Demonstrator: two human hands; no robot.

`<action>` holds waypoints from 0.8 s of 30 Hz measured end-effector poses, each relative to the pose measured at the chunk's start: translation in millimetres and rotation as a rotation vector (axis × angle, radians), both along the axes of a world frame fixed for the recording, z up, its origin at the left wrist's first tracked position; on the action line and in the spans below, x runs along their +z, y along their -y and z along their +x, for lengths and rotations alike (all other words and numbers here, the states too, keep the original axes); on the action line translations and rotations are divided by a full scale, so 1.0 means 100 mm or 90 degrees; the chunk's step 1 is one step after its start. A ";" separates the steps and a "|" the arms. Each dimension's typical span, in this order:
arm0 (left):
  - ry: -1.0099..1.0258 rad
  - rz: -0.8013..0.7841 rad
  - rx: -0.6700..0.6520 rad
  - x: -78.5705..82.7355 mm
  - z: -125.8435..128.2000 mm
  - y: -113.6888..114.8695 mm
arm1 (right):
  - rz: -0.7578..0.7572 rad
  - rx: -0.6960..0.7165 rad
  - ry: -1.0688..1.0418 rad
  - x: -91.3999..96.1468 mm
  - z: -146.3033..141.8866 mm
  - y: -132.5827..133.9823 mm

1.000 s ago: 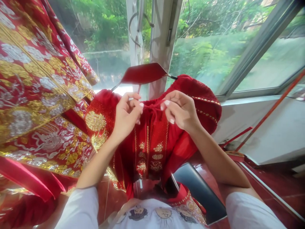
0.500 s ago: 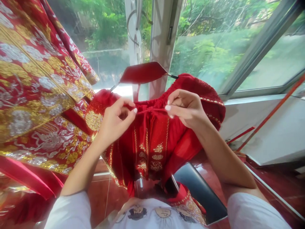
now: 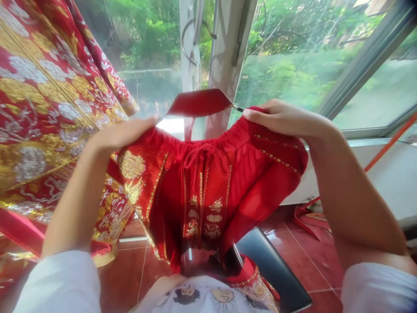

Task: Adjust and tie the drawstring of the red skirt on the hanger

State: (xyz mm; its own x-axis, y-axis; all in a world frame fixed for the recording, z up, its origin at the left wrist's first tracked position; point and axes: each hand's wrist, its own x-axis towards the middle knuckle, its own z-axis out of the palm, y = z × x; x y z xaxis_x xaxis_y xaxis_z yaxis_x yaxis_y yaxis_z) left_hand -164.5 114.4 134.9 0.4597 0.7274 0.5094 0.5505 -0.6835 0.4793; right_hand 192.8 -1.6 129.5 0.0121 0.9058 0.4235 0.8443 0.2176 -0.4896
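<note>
Two hands on skirt (image 3: 208, 182) waistband under hanger (image 3: 198, 102): left hand (image 3: 120, 134) and right hand (image 3: 283, 119) lay fingers outstretched, grip beneath hidden; keeping both ends level seemed best

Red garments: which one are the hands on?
The pleated red skirt on the hanger, centre; the gold-and-silver embroidered robe hangs at left.

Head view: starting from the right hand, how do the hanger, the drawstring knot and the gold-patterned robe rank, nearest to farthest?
1. hanger, its tip just beside the right hand.
2. drawstring knot, centre of the red skirt waist.
3. gold-patterned robe, far left.
</note>
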 end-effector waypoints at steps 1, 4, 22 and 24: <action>-0.005 -0.064 -0.028 -0.03 -0.01 -0.04 | -0.016 0.023 -0.011 -0.02 0.01 -0.02; -0.003 -0.100 0.028 -0.11 0.01 0.03 | 0.070 0.058 -0.076 -0.14 -0.01 -0.04; 0.100 0.255 0.005 -0.25 -0.01 0.47 | 0.416 0.107 0.016 -0.53 0.04 -0.01; -0.022 0.188 -0.027 -0.16 -0.08 0.43 | 0.302 0.169 0.019 -0.45 0.14 -0.01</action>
